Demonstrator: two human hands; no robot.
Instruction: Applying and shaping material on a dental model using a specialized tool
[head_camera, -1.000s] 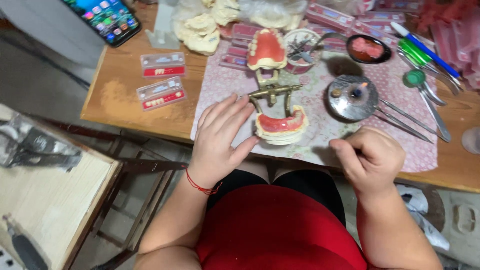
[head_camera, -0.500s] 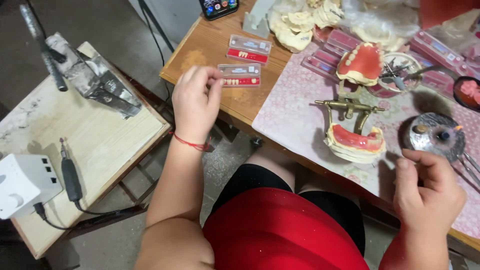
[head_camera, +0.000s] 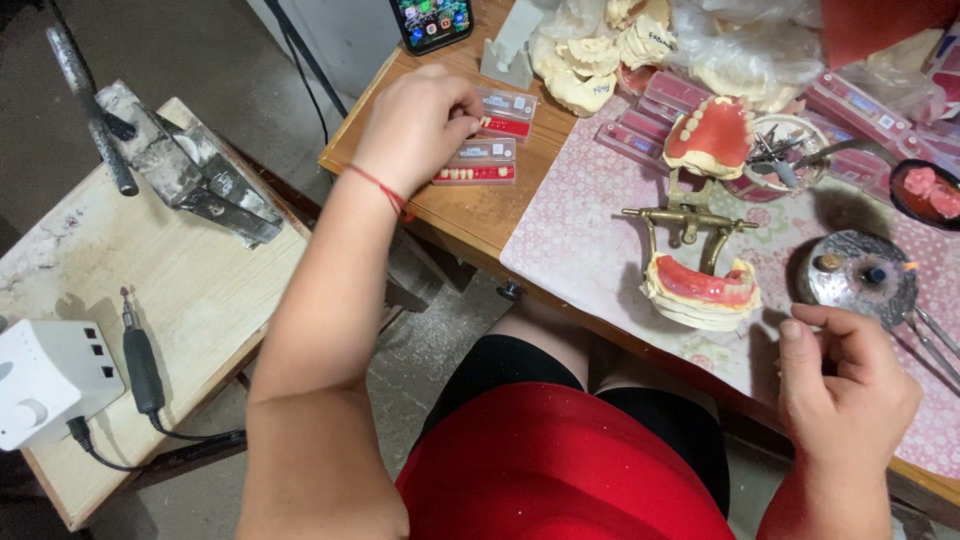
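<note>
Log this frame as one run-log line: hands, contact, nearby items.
left hand: fingers on tooth cards | right hand: loosely curled at table edge, apart from articulator | metal dish beside

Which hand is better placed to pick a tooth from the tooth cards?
Left. The left hand already rests on the tooth cards at the table's left corner, while the right hand sits far across, near the wax jaw model.

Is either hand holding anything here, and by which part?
The left hand pinches the left end of the upper flat red tooth card. The right hand is curled at the table edge; whether it holds anything cannot be told.
</note>
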